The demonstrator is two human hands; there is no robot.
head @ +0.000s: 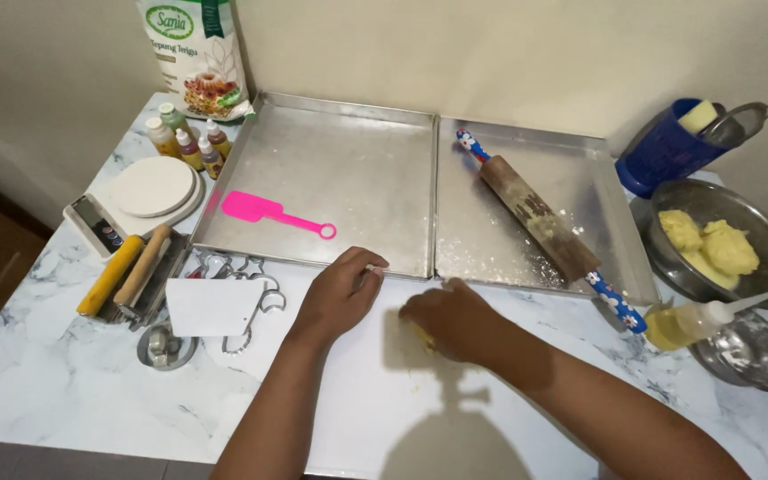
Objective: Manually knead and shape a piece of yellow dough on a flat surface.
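Right grip curls clamped over yellow dough, axis hidden; left grip loosely apart.

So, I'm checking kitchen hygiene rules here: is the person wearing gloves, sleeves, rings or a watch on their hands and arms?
No. The left hand and right hand are both bare, with no gloves. Both forearms are uncovered as far as the picture shows, with no sleeves in view. No watch, bracelet or ring shows on either wrist or on the visible fingers.
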